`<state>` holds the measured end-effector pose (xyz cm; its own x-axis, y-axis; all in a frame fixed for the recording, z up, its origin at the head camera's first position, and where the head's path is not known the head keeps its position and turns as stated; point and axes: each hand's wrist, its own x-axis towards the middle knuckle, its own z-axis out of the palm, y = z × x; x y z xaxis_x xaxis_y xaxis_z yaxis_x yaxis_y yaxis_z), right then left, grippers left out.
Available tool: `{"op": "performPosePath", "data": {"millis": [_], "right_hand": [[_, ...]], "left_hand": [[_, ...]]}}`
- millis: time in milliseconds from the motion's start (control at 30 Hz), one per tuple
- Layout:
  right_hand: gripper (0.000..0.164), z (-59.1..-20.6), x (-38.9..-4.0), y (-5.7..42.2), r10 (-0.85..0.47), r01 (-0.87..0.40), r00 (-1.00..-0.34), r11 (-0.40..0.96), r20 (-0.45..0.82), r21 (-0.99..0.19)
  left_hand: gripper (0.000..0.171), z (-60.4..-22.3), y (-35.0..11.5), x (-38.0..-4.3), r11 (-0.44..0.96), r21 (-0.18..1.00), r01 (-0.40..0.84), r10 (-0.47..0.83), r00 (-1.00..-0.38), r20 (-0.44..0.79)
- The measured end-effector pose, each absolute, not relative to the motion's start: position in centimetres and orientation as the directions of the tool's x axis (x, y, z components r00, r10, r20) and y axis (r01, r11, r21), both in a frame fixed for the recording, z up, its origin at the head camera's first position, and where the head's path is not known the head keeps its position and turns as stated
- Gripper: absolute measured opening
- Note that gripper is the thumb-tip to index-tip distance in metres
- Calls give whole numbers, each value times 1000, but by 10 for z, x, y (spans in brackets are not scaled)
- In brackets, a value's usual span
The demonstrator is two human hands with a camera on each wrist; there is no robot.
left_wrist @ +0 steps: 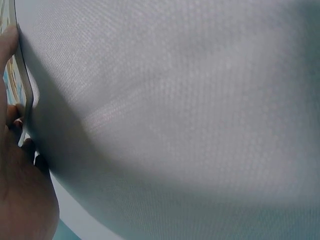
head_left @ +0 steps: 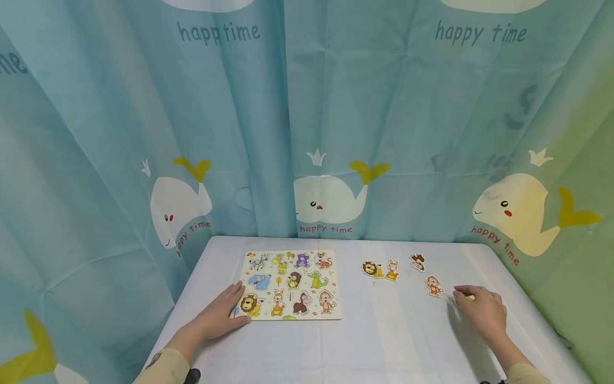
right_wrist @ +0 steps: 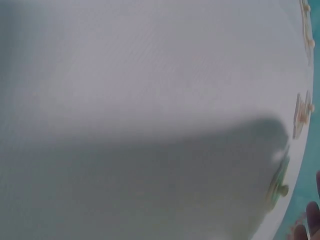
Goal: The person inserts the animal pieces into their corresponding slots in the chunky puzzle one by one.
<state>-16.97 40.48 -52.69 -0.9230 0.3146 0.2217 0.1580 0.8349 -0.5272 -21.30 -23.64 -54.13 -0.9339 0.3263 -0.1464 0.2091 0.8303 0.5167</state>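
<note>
On the left of the table lies a cream animal puzzle board (head_left: 309,312). My left hand (head_left: 221,314) rests at its front left corner, fingers along the left edge and thumb by the front edge; the left wrist view shows the thumb (left_wrist: 7,42) touching the rim. My right hand (head_left: 485,313) hovers over a green knobbed puzzle piece (head_left: 470,297), mostly hidden under the fingers in the head view. In the right wrist view, that green piece (right_wrist: 279,185) sits on the table, with fingertips (right_wrist: 313,217) apart from it. A monkey piece (head_left: 434,286) lies just left of this hand.
Between board and right hand lie a lion piece (head_left: 371,269), a kangaroo piece (head_left: 392,270) and a dark brown animal piece (head_left: 417,262). Small knobs stick up from pieces in the right wrist view. A blue whale-print curtain (head_left: 336,106) hangs behind the white table (head_left: 364,346).
</note>
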Motion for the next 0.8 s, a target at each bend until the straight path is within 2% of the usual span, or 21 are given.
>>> {"op": "performPosePath", "data": {"millis": [367, 800], "right_hand": [[38, -532, -163, 431, 417, 290, -898, 801, 142, -523], [41, -543, -158, 438, 436, 329, -893, 800, 109, -501]], "left_hand": [[97, -546, -238, -215, 829, 515, 219, 332, -933, -138], [97, -546, -238, -216, 830, 509, 228, 339, -931, -134]]}}
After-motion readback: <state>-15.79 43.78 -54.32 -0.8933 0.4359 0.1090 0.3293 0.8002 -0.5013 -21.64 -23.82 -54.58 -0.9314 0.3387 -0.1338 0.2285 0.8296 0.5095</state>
